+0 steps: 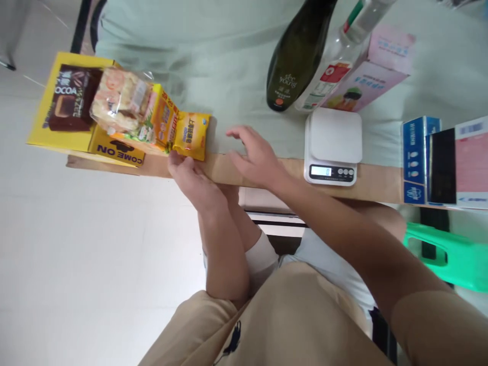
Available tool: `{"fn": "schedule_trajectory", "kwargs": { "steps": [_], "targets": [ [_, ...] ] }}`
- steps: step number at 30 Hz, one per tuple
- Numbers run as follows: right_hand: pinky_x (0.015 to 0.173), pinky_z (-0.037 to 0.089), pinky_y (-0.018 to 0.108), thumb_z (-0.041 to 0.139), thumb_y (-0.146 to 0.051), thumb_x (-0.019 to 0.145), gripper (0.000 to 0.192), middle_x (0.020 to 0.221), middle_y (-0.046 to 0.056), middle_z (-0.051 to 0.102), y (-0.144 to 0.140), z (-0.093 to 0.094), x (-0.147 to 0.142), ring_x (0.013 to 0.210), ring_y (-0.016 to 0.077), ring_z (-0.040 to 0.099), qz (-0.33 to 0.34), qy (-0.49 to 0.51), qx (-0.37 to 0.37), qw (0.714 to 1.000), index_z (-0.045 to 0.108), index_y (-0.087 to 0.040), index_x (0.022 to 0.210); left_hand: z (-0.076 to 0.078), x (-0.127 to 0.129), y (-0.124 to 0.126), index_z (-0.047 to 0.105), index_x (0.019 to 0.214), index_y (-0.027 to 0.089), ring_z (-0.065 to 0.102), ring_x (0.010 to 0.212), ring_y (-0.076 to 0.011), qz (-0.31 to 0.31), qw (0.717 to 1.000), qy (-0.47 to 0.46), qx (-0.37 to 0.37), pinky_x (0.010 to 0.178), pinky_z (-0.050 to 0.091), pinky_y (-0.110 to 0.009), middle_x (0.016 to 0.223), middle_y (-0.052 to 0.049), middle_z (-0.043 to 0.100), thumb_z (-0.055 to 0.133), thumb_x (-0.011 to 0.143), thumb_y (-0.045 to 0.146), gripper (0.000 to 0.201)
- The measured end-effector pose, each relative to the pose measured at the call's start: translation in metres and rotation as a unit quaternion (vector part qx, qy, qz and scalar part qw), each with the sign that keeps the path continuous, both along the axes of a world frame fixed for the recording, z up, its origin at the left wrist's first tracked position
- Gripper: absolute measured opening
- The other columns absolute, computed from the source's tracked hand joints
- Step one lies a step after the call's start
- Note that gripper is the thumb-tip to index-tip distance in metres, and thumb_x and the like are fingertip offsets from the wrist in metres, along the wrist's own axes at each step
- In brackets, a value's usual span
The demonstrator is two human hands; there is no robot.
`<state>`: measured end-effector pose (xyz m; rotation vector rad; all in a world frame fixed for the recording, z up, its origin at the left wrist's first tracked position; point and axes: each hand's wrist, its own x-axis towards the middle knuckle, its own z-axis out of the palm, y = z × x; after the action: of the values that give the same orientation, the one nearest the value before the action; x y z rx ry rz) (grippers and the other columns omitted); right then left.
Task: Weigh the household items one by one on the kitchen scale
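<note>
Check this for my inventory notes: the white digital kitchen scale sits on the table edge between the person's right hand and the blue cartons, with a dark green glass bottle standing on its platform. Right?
Not quite. In the head view the white digital kitchen scale has nothing on its platform; the dark green glass bottle stands behind it on the table. The rest holds: the scale sits between the right hand and the blue cartons.

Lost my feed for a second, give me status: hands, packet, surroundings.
Left hand touching yellow snack packet at table edge. Right hand open, hovering beside it. Kitchen scale to the right, apart.
</note>
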<state>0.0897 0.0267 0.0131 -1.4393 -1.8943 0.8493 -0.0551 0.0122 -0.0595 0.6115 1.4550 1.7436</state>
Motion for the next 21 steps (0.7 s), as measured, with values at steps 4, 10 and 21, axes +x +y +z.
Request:
{"fn": "schedule_trajectory", "kwargs": {
  "steps": [4, 10, 21],
  "targets": [
    [0.126, 0.044, 0.039, 0.055, -0.022, 0.099, 0.034, 0.145, -0.001, 0.065, 0.059, 0.002, -0.039, 0.143, 0.0154, 0.056, 0.018, -0.074, -0.042, 0.996, 0.054, -0.021, 0.133, -0.023, -0.023, -0.005, 0.046, 0.142, 0.046, 0.030, 0.164, -0.0180, -0.110, 0.993, 0.044, 0.021, 0.130, 0.040, -0.046, 0.143, 0.007, 0.066, 0.029, 0.104, 0.053, 0.041],
    [0.122, 0.043, 0.046, 0.040, -0.047, 0.105, 0.050, 0.133, -0.001, 0.068, 0.083, -0.008, -0.065, 0.144, 0.0223, 0.057, 0.053, -0.083, -0.065, 0.993, 0.052, -0.012, 0.139, -0.001, -0.014, -0.012, 0.049, 0.142, 0.040, 0.041, 0.159, -0.0190, -0.106, 0.994, -0.015, -0.001, 0.132, 0.042, -0.043, 0.154, 0.006, 0.059, 0.030, 0.106, 0.050, 0.042],
    [0.111, 0.057, 0.043, 0.060, -0.051, 0.097, 0.048, 0.137, 0.008, 0.062, -0.009, 0.005, 0.053, 0.129, 0.0256, 0.063, -0.117, 0.000, 0.036, 0.992, 0.057, -0.029, 0.139, 0.062, 0.059, -0.024, 0.067, 0.118, 0.021, 0.059, 0.142, -0.0254, -0.182, 0.966, -0.182, -0.015, 0.126, 0.044, -0.043, 0.135, -0.007, 0.069, 0.054, 0.091, 0.042, 0.036]
  ]
}}
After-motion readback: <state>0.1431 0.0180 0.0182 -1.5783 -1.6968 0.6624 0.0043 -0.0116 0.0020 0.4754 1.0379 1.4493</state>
